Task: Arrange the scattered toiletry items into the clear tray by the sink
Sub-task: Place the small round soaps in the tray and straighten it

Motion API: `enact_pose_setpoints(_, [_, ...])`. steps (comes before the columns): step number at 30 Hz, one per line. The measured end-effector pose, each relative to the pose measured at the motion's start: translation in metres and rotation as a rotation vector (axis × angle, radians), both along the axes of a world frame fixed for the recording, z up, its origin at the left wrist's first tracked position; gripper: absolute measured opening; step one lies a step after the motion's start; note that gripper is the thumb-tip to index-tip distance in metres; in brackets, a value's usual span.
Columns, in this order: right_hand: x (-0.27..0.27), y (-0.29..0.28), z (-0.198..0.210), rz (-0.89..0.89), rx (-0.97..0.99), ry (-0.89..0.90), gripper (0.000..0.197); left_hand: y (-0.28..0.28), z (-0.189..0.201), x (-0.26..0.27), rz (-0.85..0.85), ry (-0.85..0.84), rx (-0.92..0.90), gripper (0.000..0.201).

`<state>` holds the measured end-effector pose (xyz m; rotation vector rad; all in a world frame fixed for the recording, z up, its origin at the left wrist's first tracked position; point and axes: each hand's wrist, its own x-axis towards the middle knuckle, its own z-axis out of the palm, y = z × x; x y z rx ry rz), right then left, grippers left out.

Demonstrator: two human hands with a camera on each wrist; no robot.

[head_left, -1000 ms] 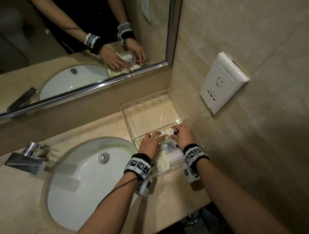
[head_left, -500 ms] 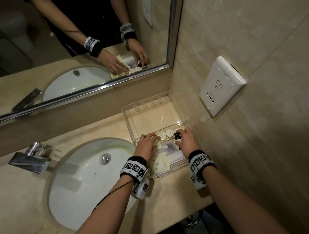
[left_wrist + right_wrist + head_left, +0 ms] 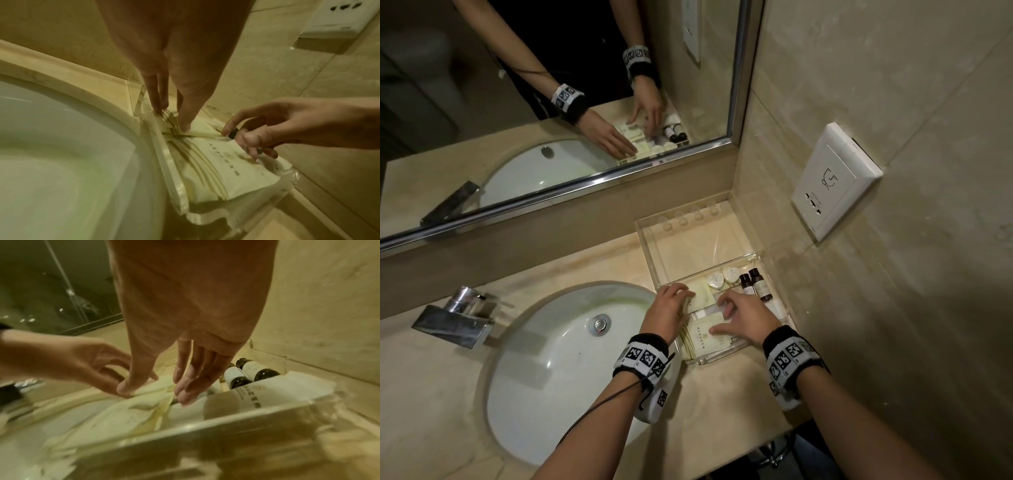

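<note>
The clear tray (image 3: 647, 240) stands in the counter's corner, right of the sink. Its near compartment holds cream sachets (image 3: 709, 337), two heart-shaped soaps (image 3: 715, 280) and two dark bottles (image 3: 755, 284) lying side by side. My left hand (image 3: 686, 298) pinches a bundle of sachets (image 3: 170, 120) at the compartment's left side, thumb on one face and fingers on the other. My right hand (image 3: 722, 315) hovers over the flat printed sachet (image 3: 216, 170) with relaxed fingers and holds nothing. In the right wrist view the bottles (image 3: 252, 373) lie just right of its fingertips (image 3: 185, 395).
A white basin (image 3: 558, 359) with a chrome faucet (image 3: 455, 318) lies to the left. A mirror (image 3: 551, 102) runs along the back wall and a white socket (image 3: 832, 181) sits on the right wall. The counter's front edge (image 3: 739, 442) is close below the tray.
My right hand let go of a dark bottle, which now lies beside the other one, and drew back over the sachets. My left hand shifted slightly left onto the sachet bundle.
</note>
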<state>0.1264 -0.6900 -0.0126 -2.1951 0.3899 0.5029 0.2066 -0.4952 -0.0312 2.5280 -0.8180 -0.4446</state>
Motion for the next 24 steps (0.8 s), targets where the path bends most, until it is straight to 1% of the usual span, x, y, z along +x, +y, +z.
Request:
enact_pose_setpoints(2, [-0.007, 0.002, -0.003, 0.068, -0.062, -0.019, 0.064, 0.0, -0.003, -0.002, 0.018, -0.017, 0.001, 0.049])
enact_pose_setpoints(6, [-0.014, 0.001, -0.009, 0.144, -0.055, -0.027, 0.075, 0.001, -0.003, -0.001, 0.048, -0.028, -0.023, 0.047])
enact_pose_setpoints(10, [-0.015, 0.0, -0.01, 0.166, -0.07, -0.051, 0.07, 0.002, -0.002, -0.004, 0.051, -0.039, -0.046, 0.045])
enact_pose_setpoints(13, [-0.015, 0.002, -0.009, 0.142, -0.08, -0.067, 0.062, 0.006, 0.004, -0.008, 0.059, -0.057, -0.097, 0.037])
enact_pose_setpoints(16, [-0.017, 0.003, -0.005, 0.106, -0.059, -0.07, 0.056, 0.013, 0.01, -0.014, 0.033, 0.04, -0.168, 0.026])
enact_pose_setpoints(17, [-0.018, 0.004, -0.003, 0.09, -0.046, -0.072, 0.054, 0.016, 0.012, -0.016, 0.022, 0.08, -0.177, 0.027])
enact_pose_setpoints(20, [-0.021, 0.009, -0.001, 0.038, -0.039, -0.077, 0.048, 0.026, 0.014, -0.024, 0.021, 0.165, -0.162, 0.043])
enact_pose_setpoints(22, [-0.022, 0.013, -0.003, -0.008, -0.038, -0.05, 0.046, 0.031, 0.013, -0.028, 0.017, 0.221, -0.104, 0.049])
enact_pose_setpoints(24, [-0.022, 0.017, -0.005, -0.038, -0.052, -0.01, 0.045, 0.032, 0.01, -0.03, 0.015, 0.258, -0.032, 0.049])
